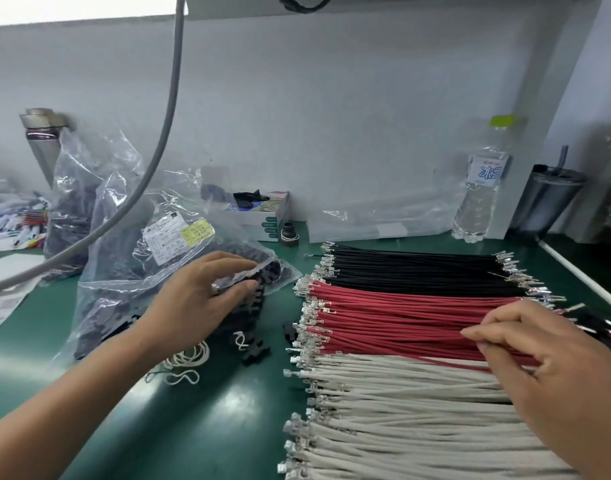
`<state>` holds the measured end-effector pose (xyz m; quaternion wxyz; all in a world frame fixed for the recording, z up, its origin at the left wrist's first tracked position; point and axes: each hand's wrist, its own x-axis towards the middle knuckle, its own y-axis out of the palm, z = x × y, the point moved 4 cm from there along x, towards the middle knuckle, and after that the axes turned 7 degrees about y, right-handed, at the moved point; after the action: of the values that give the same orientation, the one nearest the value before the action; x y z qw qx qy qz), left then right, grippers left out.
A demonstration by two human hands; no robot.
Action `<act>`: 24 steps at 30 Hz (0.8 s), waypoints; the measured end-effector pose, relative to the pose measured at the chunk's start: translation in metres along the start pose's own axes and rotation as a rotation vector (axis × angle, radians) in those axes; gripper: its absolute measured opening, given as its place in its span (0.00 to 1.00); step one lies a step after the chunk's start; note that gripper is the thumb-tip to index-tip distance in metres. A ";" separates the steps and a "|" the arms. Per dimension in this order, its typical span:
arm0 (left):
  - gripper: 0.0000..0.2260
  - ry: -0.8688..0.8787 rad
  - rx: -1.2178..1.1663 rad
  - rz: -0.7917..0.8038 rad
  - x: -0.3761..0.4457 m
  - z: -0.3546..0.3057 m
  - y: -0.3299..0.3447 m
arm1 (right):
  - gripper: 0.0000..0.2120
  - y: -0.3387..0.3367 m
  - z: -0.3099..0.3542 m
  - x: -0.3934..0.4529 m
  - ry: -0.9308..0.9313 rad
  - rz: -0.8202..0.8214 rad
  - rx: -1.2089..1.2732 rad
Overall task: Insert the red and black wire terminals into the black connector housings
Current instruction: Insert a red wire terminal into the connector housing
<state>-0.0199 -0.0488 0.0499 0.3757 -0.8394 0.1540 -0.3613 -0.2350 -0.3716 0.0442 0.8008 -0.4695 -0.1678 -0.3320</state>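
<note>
Black wires (414, 270), red wires (394, 323) and white wires (401, 403) lie in flat rows on the green mat, their metal terminals (307, 306) pointing left. My right hand (553, 372) rests over the right end of the rows, its fingertips pinching red wires. My left hand (207, 299) reaches into the mouth of a clear plastic bag (130, 278) and grips a stack of black connector housings (252, 299). A loose black housing (257, 353) lies on the mat below the bag. Another black housing (290, 332) sits by the red terminals.
A second bag of black parts (75, 202) stands at the back left. A small open box (262, 216), a water bottle (480, 188) and a dark tumbler (550, 199) line the wall. White string loops (182, 365) lie near my left wrist. A grey cable (165, 126) hangs across.
</note>
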 end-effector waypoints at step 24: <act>0.05 -0.191 0.460 0.330 0.020 -0.012 0.005 | 0.20 0.003 0.002 0.002 0.029 0.054 -0.065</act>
<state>-0.0149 -0.0690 0.0622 0.6223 -0.7263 0.1665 -0.2399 -0.2310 -0.3691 0.0445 0.7962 -0.4946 -0.1327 -0.3223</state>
